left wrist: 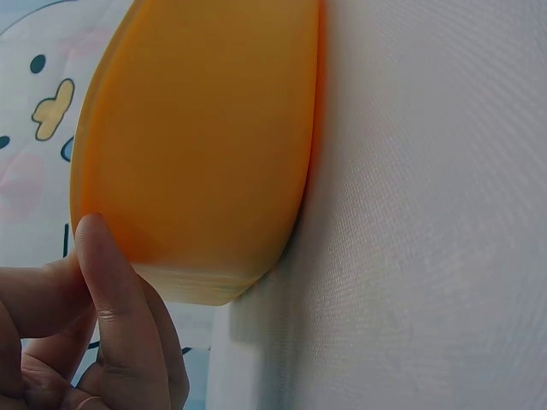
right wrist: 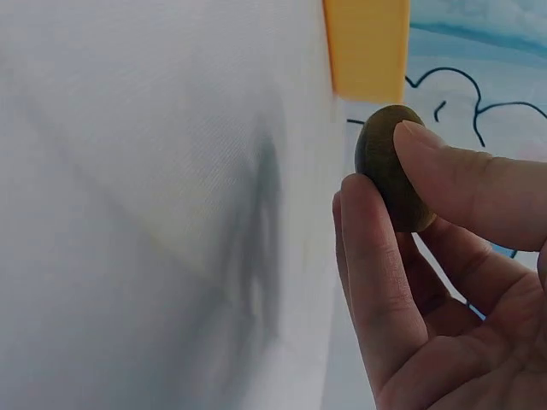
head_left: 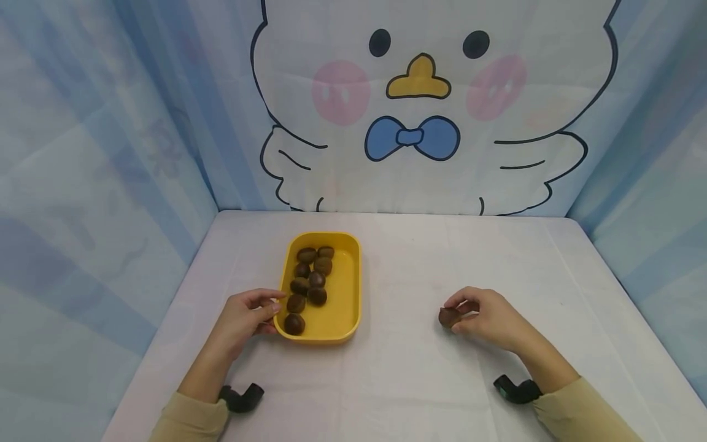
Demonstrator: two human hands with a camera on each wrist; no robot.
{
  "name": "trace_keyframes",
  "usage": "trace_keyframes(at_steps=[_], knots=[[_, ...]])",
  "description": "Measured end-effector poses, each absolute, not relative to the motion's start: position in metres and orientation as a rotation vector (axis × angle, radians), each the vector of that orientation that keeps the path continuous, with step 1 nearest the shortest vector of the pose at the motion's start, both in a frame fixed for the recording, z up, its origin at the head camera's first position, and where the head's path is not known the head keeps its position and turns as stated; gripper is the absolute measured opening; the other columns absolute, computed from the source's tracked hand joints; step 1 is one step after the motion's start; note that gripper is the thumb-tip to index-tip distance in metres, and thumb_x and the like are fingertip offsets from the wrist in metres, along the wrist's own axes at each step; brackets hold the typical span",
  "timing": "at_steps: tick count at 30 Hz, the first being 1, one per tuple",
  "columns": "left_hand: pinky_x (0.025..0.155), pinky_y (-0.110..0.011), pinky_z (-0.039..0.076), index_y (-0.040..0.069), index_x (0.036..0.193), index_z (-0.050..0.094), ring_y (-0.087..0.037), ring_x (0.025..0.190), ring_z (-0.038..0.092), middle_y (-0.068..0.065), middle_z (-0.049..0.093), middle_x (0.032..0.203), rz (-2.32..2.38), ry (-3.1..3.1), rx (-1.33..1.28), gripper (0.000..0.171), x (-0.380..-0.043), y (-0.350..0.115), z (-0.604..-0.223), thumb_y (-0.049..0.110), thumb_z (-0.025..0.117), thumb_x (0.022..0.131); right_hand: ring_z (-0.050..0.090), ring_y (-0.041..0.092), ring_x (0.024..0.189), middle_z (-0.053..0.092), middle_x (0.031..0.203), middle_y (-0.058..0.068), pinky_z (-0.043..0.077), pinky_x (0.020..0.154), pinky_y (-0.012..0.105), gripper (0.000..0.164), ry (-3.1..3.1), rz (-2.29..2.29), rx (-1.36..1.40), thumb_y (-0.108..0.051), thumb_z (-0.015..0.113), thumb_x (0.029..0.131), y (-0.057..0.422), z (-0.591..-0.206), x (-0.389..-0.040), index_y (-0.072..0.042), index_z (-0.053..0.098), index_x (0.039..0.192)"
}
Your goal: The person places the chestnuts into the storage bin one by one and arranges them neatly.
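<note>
A shallow yellow tray (head_left: 343, 288) lies on the table, with several brown chestnuts (head_left: 317, 296) gathered along its left side. At the tray's left edge, my left hand (head_left: 245, 319) pinches the rim between thumb and fingers. The left wrist view has the thumb (left wrist: 107, 282) against the tray's outer wall (left wrist: 205, 145); the tray's inside is hidden there. Right of the tray, my right hand (head_left: 488, 316) holds one chestnut (head_left: 448, 317) between thumb and fingertips. Up close in the right wrist view, that chestnut (right wrist: 385, 171) is dark brown and rounded.
A white cloth (head_left: 397, 380) covers the table. Behind it hangs a curtain (head_left: 342, 172) with a cartoon bird, and blue curtains (head_left: 83, 184) stand on both sides. Each wrist wears a black camera mount (head_left: 241, 399).
</note>
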State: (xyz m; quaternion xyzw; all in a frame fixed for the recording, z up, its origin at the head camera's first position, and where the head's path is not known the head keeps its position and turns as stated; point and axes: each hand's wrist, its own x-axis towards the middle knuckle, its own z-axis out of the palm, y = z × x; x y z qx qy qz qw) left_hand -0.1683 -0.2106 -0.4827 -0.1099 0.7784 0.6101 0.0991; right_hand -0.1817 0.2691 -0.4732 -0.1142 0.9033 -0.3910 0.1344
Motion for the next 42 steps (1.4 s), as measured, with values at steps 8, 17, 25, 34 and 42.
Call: trace_keyframes(at_steps=[8,17,25,34,42], knots=[[0.063,-0.028,0.065,-0.001,0.133,0.072,-0.016,0.069,0.066,-0.006,0.065,0.092,1.797,2.305,-0.334,0.031,-0.168,-0.21,-0.482,0.004,0.068,0.103,0.071,0.023,0.109,0.076,0.12,0.009,0.059,0.084,0.025,0.036,2.552,-1.267,-0.407,-0.008,0.09,0.082,0.246,-0.466,-0.198,-0.014,0.077,0.116],[0.063,-0.028,0.065,-0.001,0.133,0.072,-0.015,0.067,0.066,-0.005,0.066,0.092,1.807,2.294,-0.331,0.031,-0.169,-0.209,-0.483,0.005,0.069,0.103,0.071,0.024,0.109,0.076,0.119,0.007,0.06,0.086,0.029,0.036,2.503,-1.341,-0.449,-0.003,0.087,0.083,0.215,-0.459,-0.21,-0.016,0.078,0.115],[0.062,-0.028,0.064,-0.001,0.134,0.072,-0.016,0.068,0.065,-0.006,0.066,0.092,1.8,2.299,-0.335,0.032,-0.167,-0.208,-0.481,0.004,0.07,0.102,0.07,0.023,0.109,0.076,0.12,0.004,0.06,0.089,0.032,0.035,2.461,-1.366,-0.508,-0.002,0.084,0.085,0.18,-0.45,-0.219,-0.018,0.079,0.116],[0.061,-0.028,0.064,-0.002,0.135,0.071,-0.016,0.068,0.065,-0.005,0.066,0.092,1.805,2.298,-0.325,0.033,-0.167,-0.209,-0.482,0.004,0.07,0.102,0.07,0.021,0.108,0.078,0.119,0.002,0.063,0.09,0.033,0.037,2.371,-1.396,-0.596,0.0,0.083,0.086,0.144,-0.446,-0.235,-0.017,0.079,0.118],[0.061,-0.028,0.064,-0.002,0.136,0.071,-0.016,0.068,0.065,-0.005,0.066,0.09,1.815,2.295,-0.324,0.034,-0.166,-0.209,-0.481,0.004,0.069,0.102,0.071,0.02,0.109,0.078,0.122,0.003,0.064,0.09,0.032,0.038,2.317,-1.368,-0.723,0.002,0.084,0.085,0.112,-0.445,-0.242,-0.015,0.079,0.119]])
